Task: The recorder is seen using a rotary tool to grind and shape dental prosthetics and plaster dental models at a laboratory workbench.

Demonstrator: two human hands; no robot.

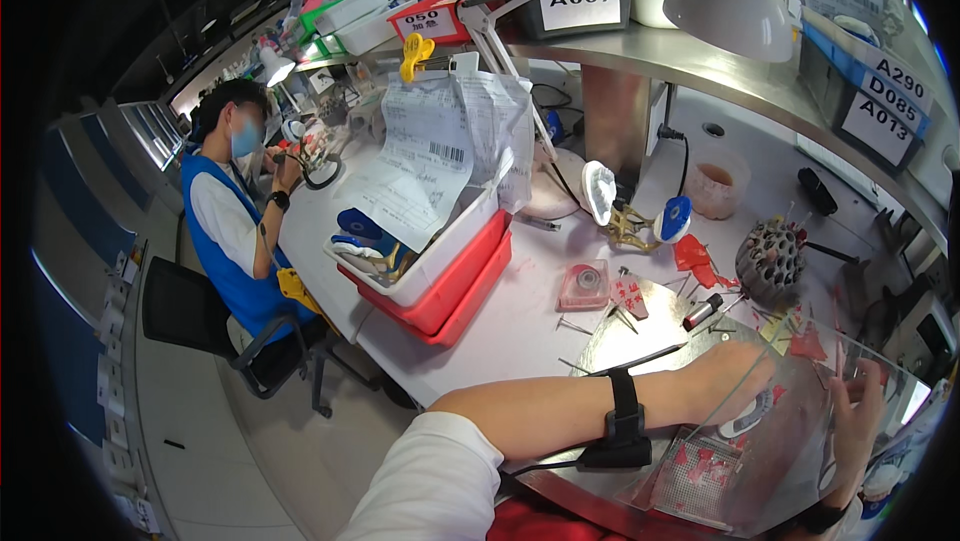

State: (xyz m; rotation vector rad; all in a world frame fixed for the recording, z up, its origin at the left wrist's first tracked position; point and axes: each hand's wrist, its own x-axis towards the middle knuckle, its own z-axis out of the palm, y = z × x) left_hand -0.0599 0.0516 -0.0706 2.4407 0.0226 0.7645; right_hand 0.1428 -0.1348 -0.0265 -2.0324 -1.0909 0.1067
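My left hand [732,379] is closed behind a clear pane [800,441]. Under its fingers shows a white plaster model [745,417], partly hidden by the hand and blurred by the pane. Close to it on the right, my right hand [858,403] is raised with its fingers bent together; a thin reddish stick shape [838,356] shows at the fingertips, too unclear to name. Below the hands lies a metal mesh tray [695,476] with red wax scraps on it. A black strap with a small box [620,431] sits on my left forearm.
Beyond my hands stand a round bur holder [770,263], an articulator [632,229], red wax pieces [697,259] and a tape dispenser [584,286]. Stacked white and red trays [440,291] hold papers. A lamp [730,1] hangs overhead. A co-worker [225,201] sits at the left.
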